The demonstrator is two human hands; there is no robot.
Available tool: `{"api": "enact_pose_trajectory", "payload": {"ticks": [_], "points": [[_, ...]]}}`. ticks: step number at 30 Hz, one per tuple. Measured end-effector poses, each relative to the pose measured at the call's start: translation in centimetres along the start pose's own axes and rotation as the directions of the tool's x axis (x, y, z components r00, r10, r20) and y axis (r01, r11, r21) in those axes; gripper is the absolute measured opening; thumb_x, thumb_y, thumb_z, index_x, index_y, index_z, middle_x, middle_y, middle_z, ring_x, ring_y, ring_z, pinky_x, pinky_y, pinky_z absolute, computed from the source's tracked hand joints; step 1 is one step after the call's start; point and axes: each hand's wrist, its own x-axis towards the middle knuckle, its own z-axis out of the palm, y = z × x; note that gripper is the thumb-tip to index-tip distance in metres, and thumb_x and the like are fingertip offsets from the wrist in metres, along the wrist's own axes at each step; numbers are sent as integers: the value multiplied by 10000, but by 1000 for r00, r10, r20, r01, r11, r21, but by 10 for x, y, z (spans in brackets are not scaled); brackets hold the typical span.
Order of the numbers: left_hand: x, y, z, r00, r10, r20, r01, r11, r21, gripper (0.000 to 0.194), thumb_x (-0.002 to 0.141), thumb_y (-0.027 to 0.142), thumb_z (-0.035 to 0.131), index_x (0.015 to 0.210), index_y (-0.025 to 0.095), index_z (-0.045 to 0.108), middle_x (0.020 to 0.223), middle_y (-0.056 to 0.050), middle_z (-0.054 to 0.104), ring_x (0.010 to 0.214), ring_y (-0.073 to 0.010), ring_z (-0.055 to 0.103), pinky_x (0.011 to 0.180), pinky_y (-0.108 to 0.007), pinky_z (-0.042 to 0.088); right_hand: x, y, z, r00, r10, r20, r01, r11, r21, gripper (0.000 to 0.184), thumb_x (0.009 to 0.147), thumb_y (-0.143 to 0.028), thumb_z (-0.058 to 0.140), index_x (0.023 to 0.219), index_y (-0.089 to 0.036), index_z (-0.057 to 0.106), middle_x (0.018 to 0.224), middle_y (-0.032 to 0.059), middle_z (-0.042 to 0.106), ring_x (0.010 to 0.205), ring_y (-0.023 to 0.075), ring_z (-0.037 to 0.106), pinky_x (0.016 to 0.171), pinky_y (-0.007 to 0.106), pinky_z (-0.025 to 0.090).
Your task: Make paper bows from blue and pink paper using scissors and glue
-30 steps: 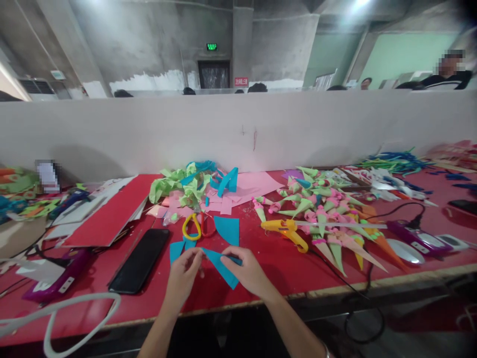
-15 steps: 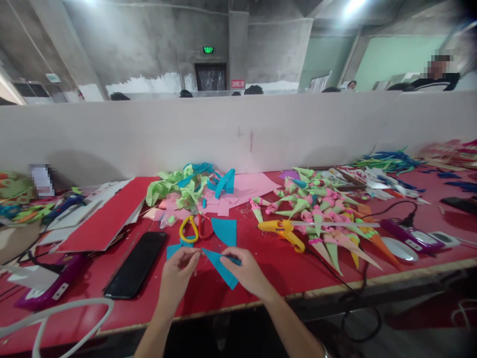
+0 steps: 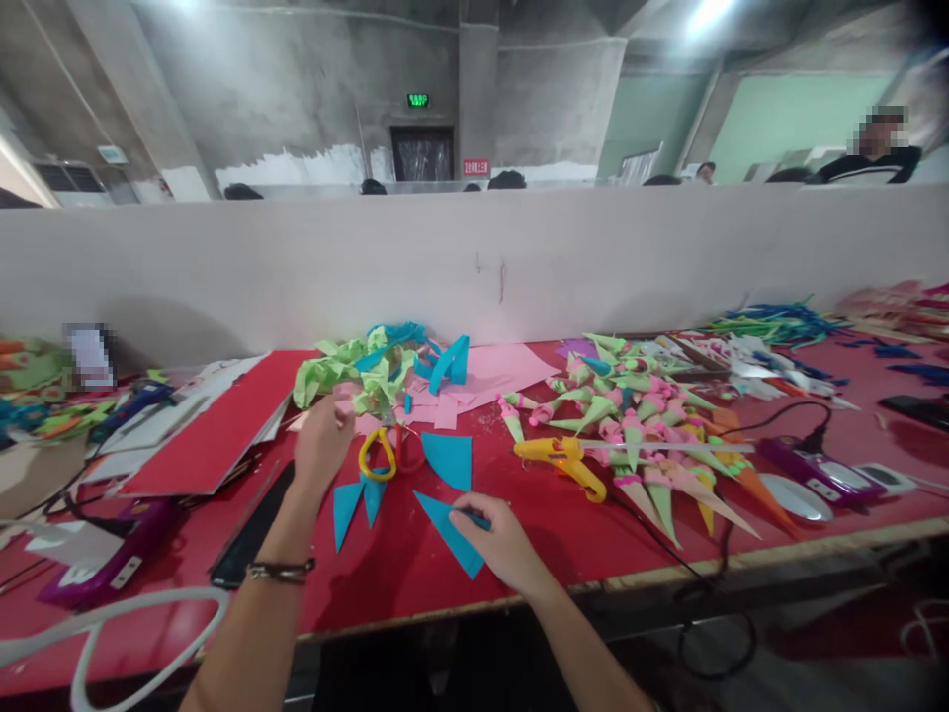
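My right hand (image 3: 495,539) pinches a pointed piece of blue paper (image 3: 448,532) just above the table's front part, its fingers closed along the upper edge. My left hand (image 3: 322,443) is over the front of the pile of green scraps (image 3: 371,381), by the pink paper bits (image 3: 445,410). Its fingers look bunched, and whatever they may hold is hidden. Between the hands lie yellow-handled scissors (image 3: 378,457), with a red handle loop (image 3: 409,450) beside them. Two narrow blue pieces (image 3: 345,512) lie below, and a wider blue sheet (image 3: 451,459) rests above the held piece.
A yellow glue gun (image 3: 556,455) lies right of centre, against a heap of pink and green paper cones (image 3: 630,425). A black phone (image 3: 256,524) is partly under my left forearm. Purple power strips (image 3: 816,470) and cables sit toward both sides. A pale partition (image 3: 445,267) stands behind.
My left hand has left the blue paper's tip and moved up and left to the scraps. My right hand keeps the blue paper, shifted slightly right. The two narrow blue pieces are now uncovered.
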Motion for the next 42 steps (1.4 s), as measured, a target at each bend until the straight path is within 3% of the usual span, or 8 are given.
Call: {"api": "enact_pose_trajectory", "payload": {"ticks": [3, 9, 15, 19, 26, 33, 38, 42], "points": [[-8, -12, 19, 989, 87, 117, -78, 994, -82, 342, 673, 223, 494, 1004, 139, 511, 911, -59, 527, 538, -94, 487, 562, -248, 432, -1, -4, 0, 1000, -20, 7, 20, 1000, -4, 175, 754, -306, 502, 732, -158, 594, 683, 4, 577, 676, 133, 530, 622, 223, 403], [-53, 4, 18, 919, -5, 394, 135, 943, -303, 286, 784, 374, 388, 797, 149, 563, 609, -6, 524, 548, -125, 497, 522, -228, 412, 4, -10, 2, 1000, -31, -6, 31, 999, -14, 173, 751, -299, 498, 717, -159, 594, 670, -3, 577, 669, 129, 531, 610, 214, 401], [-83, 12, 8, 738, 82, 670, 259, 882, -393, 354, 764, 444, 411, 686, 161, 608, 493, -2, 531, 476, -129, 471, 508, -246, 406, 11, -15, 9, 997, -55, 57, 56, 998, -11, 154, 734, -281, 518, 716, -151, 598, 663, -3, 578, 658, 126, 529, 579, 204, 393], [-99, 15, 8, 781, 15, 624, 213, 933, -289, 296, 679, 410, 538, 514, 171, 591, 508, -16, 558, 523, -146, 488, 531, -249, 406, 12, -24, 9, 986, -80, 145, 86, 996, -36, 150, 740, -277, 527, 703, -153, 603, 654, -8, 576, 648, 122, 519, 582, 204, 387], [-98, 17, 6, 778, 139, 612, 98, 936, -338, 275, 734, 348, 500, 548, 163, 580, 531, -4, 553, 546, -139, 499, 548, -228, 391, 12, -26, 8, 963, -86, 256, 94, 995, -20, 113, 744, -251, 531, 732, -165, 604, 686, -19, 567, 698, 123, 509, 623, 198, 382], [-88, 10, 3, 772, 156, 617, 32, 959, -283, 299, 768, 324, 455, 517, 160, 464, 485, 31, 442, 496, -104, 402, 512, -208, 317, 10, -22, 1, 963, -59, 262, 75, 996, -52, 106, 723, -251, 549, 696, -160, 596, 653, -25, 542, 670, 120, 494, 604, 201, 365], [-87, -2, 3, 827, 27, 561, 131, 962, -239, 418, 788, 370, 390, 424, 171, 348, 417, 42, 328, 436, -91, 320, 471, -220, 252, 10, -21, -6, 977, -45, 210, 65, 994, -87, 135, 735, -267, 544, 674, -156, 592, 645, -19, 547, 667, 121, 494, 607, 202, 363], [-88, -7, 2, 793, 16, 609, 145, 966, -214, 412, 764, 372, 410, 407, 168, 377, 405, 40, 329, 437, -95, 333, 479, -227, 254, 10, -17, -8, 984, -50, 169, 66, 994, -90, 138, 743, -271, 537, 688, -157, 591, 656, -15, 552, 664, 121, 494, 607, 205, 368]]}}
